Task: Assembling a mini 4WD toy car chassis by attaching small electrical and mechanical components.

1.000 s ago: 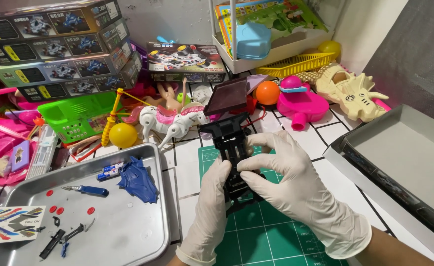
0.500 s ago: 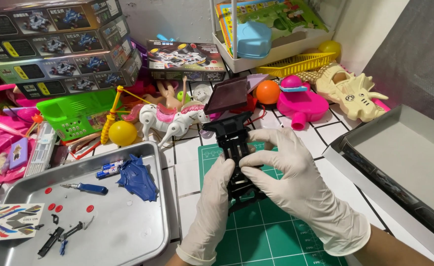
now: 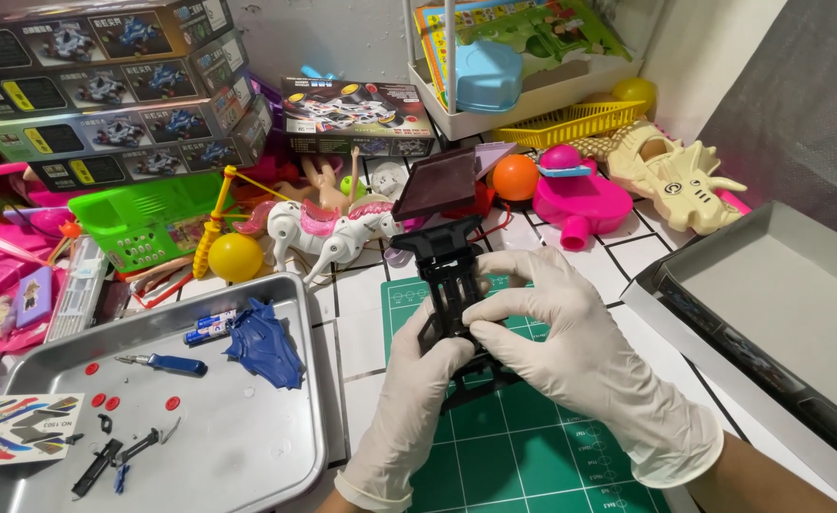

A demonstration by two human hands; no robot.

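**Over the green mat, two gloved hands are closing on a black toy chassis**

Over the green cutting mat at the middle of the desk, a person in white gloves is holding a black toy-car chassis between both hands. Going left to right: a steel tray is lying at the left with a blue-handled screwdriver, a blue car-body shell and a sticker sheet. Just right of it, the left hand is coming up from below, its grip clenched on the chassis's near left side. The chassis itself is running lengthways away from the person, its far end pointing toward the white toy horse and the boxed kits behind. The right hand is reaching across from the right, fingertips pinching the frame at mid-length, so both grips are sitting on the near half while the far half is standing free. An open grey box is lying at the far right. Both hands are equally close; neither is empty.
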